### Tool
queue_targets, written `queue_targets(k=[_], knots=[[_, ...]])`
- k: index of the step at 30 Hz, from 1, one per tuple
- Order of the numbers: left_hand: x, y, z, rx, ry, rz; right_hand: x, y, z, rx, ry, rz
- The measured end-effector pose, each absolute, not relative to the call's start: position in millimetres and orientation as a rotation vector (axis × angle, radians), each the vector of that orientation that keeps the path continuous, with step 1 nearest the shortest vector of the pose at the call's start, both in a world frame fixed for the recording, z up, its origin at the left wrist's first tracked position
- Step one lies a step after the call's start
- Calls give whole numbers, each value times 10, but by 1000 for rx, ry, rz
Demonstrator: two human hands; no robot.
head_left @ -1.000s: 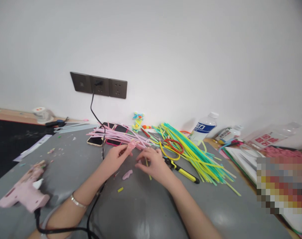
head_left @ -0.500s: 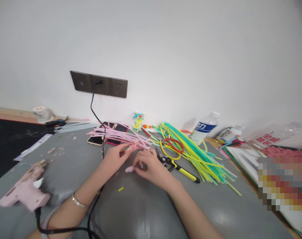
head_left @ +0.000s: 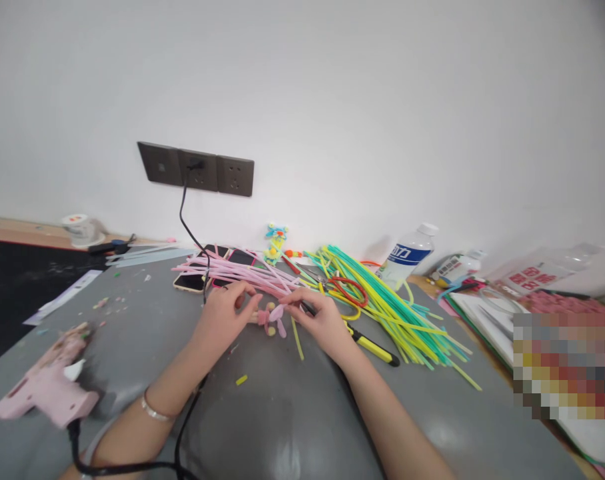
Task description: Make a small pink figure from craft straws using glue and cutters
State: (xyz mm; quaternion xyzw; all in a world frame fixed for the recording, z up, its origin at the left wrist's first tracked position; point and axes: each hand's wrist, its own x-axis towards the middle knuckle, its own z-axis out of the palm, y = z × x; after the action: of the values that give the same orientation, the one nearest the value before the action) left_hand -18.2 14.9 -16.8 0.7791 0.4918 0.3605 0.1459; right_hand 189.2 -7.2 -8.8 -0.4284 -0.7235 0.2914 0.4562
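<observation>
figure (head_left: 264,317) in left hand (head_left: 225,315), pink piece (head_left: 276,313) in right hand (head_left: 322,325), open tabletop (head_left: 262,427) nearside

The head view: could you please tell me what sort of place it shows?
Most likely a craft table, though whether at home or in a workshop I cannot tell: a glue gun lies at the left, pliers lie beside coloured stems, and the left hand holds a small figure.

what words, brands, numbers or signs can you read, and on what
"力" on the blue-labelled bottle; the preceding character is unclear.
Too blurred: red characters on the clear container.
Too blurred: print on the smaller bottle.
Too blurred: marks on the white cup.
</observation>
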Motion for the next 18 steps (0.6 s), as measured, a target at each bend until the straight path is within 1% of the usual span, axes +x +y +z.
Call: queue_targets(k=[6, 11, 13, 18], knots=[[-71, 23, -104, 2158, 1043, 977, 1847, -93, -115, -1067, -1736, 771], [-30, -1, -73, 2017, 1026, 872, 1803, -126, -130, -1097, -1711, 807], [-35, 3, -84, 2058, 1044, 909, 1796, -134, -130, -1113, -1690, 819], [-63, 8, -142, 2252, 1032, 1157, 1781, -152, -110, -1114, -1630, 868]])
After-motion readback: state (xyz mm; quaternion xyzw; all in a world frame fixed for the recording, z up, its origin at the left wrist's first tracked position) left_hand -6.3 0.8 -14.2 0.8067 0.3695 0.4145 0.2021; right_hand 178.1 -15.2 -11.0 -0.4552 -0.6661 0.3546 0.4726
